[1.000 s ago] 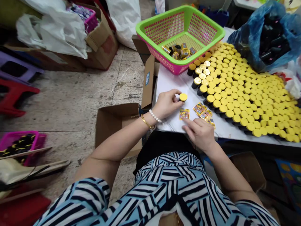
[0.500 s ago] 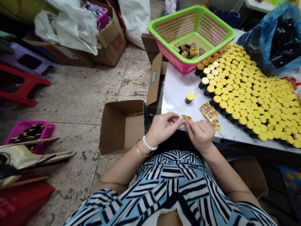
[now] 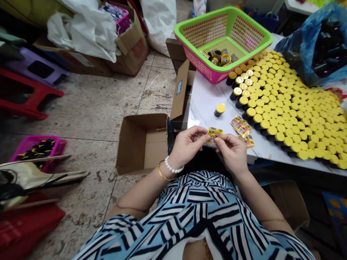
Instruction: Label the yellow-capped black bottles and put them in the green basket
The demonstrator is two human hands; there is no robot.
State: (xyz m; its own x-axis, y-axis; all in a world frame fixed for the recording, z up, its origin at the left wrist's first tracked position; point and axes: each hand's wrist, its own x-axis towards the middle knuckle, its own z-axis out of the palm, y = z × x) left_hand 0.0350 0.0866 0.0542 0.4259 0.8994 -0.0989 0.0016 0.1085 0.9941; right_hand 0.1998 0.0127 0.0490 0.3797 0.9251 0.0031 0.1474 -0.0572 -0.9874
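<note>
Between my two hands is a small yellow printed label, held at its lower edge. My left hand, with a pearl bracelet at the wrist, pinches its left side. The right side is pinched by my right hand. Several more yellow labels lie on the white table just beyond my right hand. A single dark canister with a yellow lid stands upright on its own behind the label. To the right, many yellow-lidded canisters stand packed together.
A green and pink basket with several labelled canisters sits at the table's far edge. Behind the packed canisters is a blue bag of dark pieces. An open cardboard box stands left of my hands, and a magenta basket is on the floor.
The label between my hands has come up and turned so that its printed face shows more fully. My fingers have shifted slightly along its lower edge. The view has moved a little.
</note>
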